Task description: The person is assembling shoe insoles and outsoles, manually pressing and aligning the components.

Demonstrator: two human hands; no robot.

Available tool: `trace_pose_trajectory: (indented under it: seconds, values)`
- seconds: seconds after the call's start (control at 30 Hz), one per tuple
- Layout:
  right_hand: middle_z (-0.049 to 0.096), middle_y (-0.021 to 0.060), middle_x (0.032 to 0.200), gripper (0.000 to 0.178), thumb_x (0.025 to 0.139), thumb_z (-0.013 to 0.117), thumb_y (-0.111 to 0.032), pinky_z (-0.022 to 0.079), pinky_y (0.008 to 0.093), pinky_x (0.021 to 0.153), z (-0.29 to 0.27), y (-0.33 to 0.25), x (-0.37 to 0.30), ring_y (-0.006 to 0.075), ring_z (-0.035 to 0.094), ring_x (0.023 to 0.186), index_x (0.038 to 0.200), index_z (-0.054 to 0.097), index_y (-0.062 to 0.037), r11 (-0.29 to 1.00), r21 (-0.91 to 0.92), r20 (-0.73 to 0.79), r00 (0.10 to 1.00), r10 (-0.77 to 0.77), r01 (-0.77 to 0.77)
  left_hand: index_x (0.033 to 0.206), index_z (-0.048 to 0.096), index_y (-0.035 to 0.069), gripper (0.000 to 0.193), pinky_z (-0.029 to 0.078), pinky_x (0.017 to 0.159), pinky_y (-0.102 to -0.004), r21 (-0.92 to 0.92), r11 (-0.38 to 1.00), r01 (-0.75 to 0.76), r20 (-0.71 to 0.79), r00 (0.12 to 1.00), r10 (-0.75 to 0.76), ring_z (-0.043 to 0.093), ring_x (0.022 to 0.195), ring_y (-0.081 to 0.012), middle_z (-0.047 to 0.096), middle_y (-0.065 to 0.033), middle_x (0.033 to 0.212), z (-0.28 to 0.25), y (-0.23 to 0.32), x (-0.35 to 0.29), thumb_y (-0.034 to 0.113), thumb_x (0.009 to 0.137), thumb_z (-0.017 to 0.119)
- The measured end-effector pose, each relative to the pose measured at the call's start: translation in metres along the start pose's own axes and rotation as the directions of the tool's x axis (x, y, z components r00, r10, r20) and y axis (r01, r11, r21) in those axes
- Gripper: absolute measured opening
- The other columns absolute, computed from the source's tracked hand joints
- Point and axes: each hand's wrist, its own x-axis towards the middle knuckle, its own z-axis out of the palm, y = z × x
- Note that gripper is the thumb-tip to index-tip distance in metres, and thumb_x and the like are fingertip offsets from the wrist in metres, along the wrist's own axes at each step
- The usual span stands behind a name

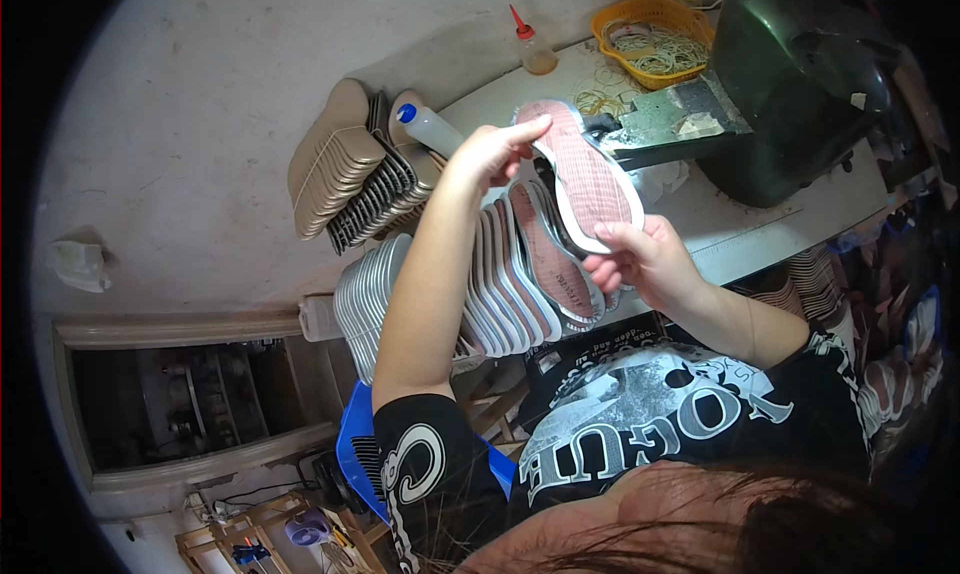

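Note:
Between my two hands is a pink quilted shoe insole with a white rim, tilted over the table in front of the green machine. My left hand pinches its far end, thumb on top. The near end is gripped by my right hand, thumb on the pink face and fingers underneath. Just below the held piece stands a long row of similar insoles, pink and white, packed on edge. Part of that row is hidden behind my left forearm.
The dark green machine stands at the right on the white table. At the back are a yellow basket of elastic bands and a red-tipped bottle. Tied beige insole bundles and a blue-capped bottle are at left.

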Motion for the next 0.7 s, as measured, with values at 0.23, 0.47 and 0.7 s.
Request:
trace_pose_trajectory:
  seconds: [0.23,0.47,0.7]
  values:
    - [0.067,0.0164,0.08,0.025,0.091,0.056,-0.017,0.056,0.0252,0.056,0.004,-0.017,0.03,0.0167,0.067,0.064,0.098,0.061,0.0069,0.992,0.123,-0.022,1.0,0.005,-0.002,0.118,0.057,-0.004,0.083,0.04,0.097,-0.0359,0.567,0.696,-0.44,-0.164,0.768,0.619,0.046,0.117,-0.0257,0.05,-0.0201,0.123,-0.036,0.011,0.052,0.054,0.063,0.08]
    - [0.066,0.0161,0.083,0.029,0.094,0.053,-0.021,0.057,0.0255,0.058,0.008,-0.022,0.054,0.0191,0.068,0.069,0.106,0.057,0.0057,0.995,0.094,-0.064,0.997,-0.035,0.041,0.109,0.063,0.013,0.05,0.036,0.101,-0.0356,0.464,0.265,-0.845,0.637,0.526,0.564,0.043,0.12,-0.0235,0.055,-0.0077,0.121,-0.018,0.053,0.059,0.037,0.069,0.08]
    - [0.065,0.0163,0.094,0.04,0.097,0.052,-0.029,0.059,0.0272,0.063,0.018,-0.037,0.046,0.0211,0.069,0.081,0.112,0.056,0.0072,0.999,0.04,-0.101,0.995,-0.016,0.02,0.085,0.057,0.004,0.035,0.047,0.058,-0.0244,0.426,0.695,-0.579,0.646,0.732,0.214,0.053,0.065,-0.0071,0.055,0.0023,0.07,-0.03,0.063,0.034,0.033,0.079,0.075]
